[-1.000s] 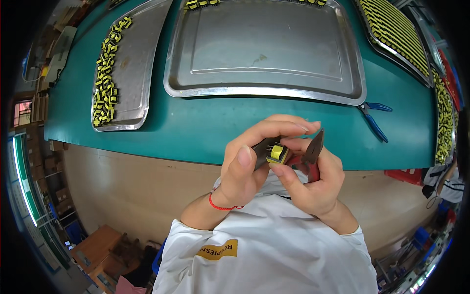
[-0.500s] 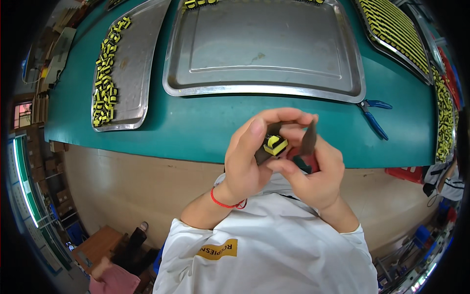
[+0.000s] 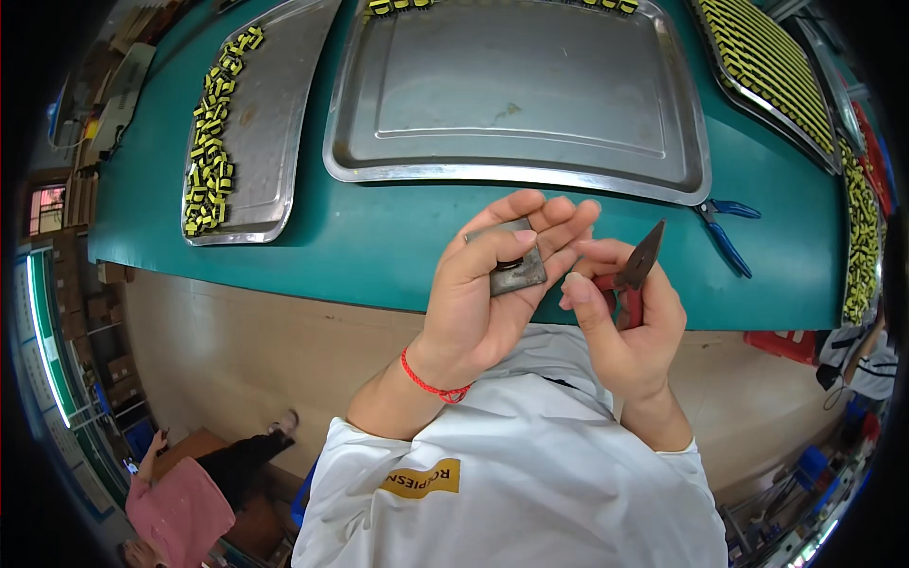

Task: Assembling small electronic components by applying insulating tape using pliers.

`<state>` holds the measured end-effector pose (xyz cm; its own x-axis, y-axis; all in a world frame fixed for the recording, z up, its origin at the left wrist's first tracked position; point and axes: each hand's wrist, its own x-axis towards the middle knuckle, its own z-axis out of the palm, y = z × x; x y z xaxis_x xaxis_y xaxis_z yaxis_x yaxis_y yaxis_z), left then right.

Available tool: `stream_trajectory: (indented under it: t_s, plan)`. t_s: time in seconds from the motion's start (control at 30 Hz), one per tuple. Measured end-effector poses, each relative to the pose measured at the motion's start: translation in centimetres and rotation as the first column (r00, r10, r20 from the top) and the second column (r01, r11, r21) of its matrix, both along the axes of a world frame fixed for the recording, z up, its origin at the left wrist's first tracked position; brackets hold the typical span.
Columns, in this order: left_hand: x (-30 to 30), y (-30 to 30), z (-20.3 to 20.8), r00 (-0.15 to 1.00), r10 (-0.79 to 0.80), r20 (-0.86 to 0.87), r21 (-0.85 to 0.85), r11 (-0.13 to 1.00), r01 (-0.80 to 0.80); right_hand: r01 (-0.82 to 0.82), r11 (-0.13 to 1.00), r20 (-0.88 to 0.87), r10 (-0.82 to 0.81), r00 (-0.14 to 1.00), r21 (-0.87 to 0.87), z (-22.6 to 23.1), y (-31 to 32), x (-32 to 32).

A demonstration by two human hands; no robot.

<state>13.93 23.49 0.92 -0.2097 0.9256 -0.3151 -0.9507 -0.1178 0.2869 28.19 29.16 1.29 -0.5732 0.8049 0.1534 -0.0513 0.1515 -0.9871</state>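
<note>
I'd judge this a handling step, with the grey metal plate [image 3: 519,277] and red-handled pliers [image 3: 641,259] both over the counter's [image 3: 379,241] near edge; any next move calls for a steady plate. The left hand [image 3: 479,295], palm up, pinches it beneath the thumb; the right hand [image 3: 632,343], half curled, grips the pliers, tips pointing away
</note>
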Motion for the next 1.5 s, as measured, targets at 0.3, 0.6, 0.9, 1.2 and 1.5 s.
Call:
stream_trajectory:
  t_s: [0.3,0.6,0.9,1.2,1.5]
  plan:
    - [1.0,-0.2,-0.5,0.758,0.129,-0.639,0.117,0.991,-0.07,-0.15,0.988,0.073,0.152,0.986,-0.024,0.6,0.2,0.0]
    - [-0.8,-0.7,-0.8,0.0,0.214,-0.977,0.212,0.966,0.15,-0.111,0.979,-0.043,0.105,0.994,-0.172,-0.9,-0.4,-0.1]
    - [-0.2,-0.4,0.5,0.112,0.163,-0.98,0.171,0.983,0.066,-0.189,0.957,0.029,0.2,0.979,-0.222,-2.3,1.4,0.4]
    - [0.4,-0.6,-0.4,0.187,0.152,-0.97,0.169,0.983,0.078,-0.106,0.976,-0.009,0.106,0.994,-0.189,0.2,0.1,-1.2]
    - [-9.0,-2.7,2.9,0.028,0.295,-0.955,0.245,0.84,-0.484,-0.076,0.996,-0.105,0.07,0.992,-0.056,4.7,3.2,-1.7]
